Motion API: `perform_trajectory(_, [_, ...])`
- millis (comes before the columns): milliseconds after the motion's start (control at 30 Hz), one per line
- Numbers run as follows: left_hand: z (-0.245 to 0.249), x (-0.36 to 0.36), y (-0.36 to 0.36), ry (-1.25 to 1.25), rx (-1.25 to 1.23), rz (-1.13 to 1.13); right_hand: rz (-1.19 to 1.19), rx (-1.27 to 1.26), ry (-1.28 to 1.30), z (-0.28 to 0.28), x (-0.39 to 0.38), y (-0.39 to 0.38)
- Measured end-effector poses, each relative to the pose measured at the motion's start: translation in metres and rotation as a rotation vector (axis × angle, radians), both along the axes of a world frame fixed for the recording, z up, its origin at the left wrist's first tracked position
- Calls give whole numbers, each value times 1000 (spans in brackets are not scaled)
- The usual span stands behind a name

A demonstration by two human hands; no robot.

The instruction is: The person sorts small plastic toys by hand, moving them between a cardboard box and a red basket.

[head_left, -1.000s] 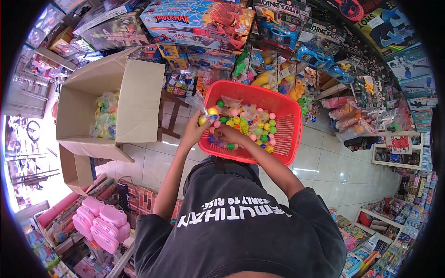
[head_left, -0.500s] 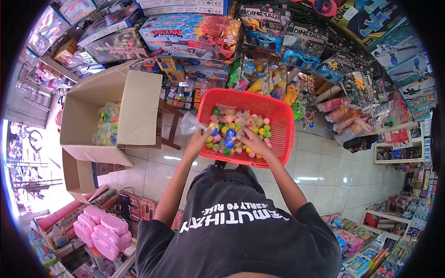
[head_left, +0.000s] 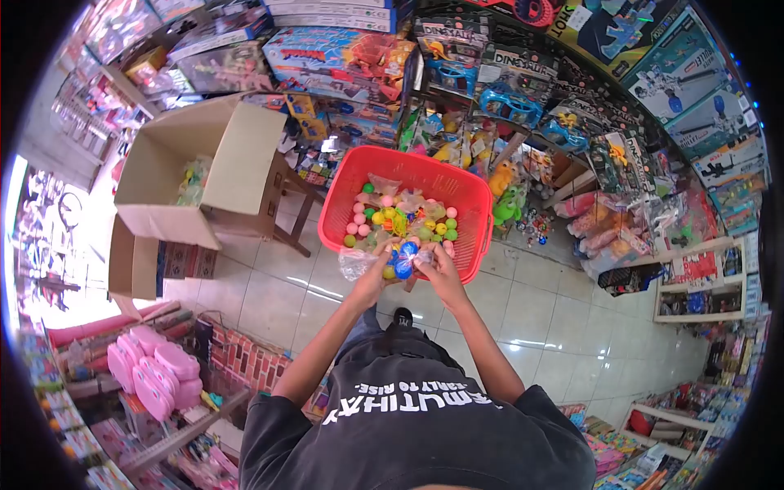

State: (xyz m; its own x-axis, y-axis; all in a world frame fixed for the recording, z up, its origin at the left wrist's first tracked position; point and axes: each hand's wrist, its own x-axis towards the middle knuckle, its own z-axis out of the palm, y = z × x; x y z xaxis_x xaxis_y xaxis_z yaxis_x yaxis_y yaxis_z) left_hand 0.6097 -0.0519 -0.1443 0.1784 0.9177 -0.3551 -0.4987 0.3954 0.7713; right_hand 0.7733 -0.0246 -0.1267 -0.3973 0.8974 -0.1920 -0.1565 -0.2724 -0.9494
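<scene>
Over the near edge of the red basket (head_left: 336, 196), my two hands are close together. My left hand (head_left: 371, 280) is closed, its fingers at a clear plastic bag (head_left: 355, 264) that puffs out to the left. Closed as well, my right hand (head_left: 441, 276) pinches the gathered plastic beside blue balls (head_left: 403, 261) that sit between the hands. How many balls are in the plastic cannot be made out. Loose pink balls (head_left: 359, 219), with green and yellow ones, lie in the basket among crumpled clear bags (head_left: 412, 200).
An open cardboard box (head_left: 163, 211) with filled bags (head_left: 193, 181) inside stands on a wooden stool (head_left: 290, 220) at the left. Boxed toys (head_left: 339, 65) and bagged toys (head_left: 592, 229) line the back. Pink cases (head_left: 155, 371) are at the lower left, above the tiled floor (head_left: 523, 306).
My hands have drawn nearer to my body with the bag and blue balls, now over the near rim. The basket appears further left as the view shifts.
</scene>
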Motion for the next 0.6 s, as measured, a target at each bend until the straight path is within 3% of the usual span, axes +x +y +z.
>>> perform_trajectory(233, [21,-6,-65,-6,26,182,297,288,-85,5,-22,-21])
perform_trajectory(600, [31,-84,-116,416,229,374,480,329,-202,22,-101,-46])
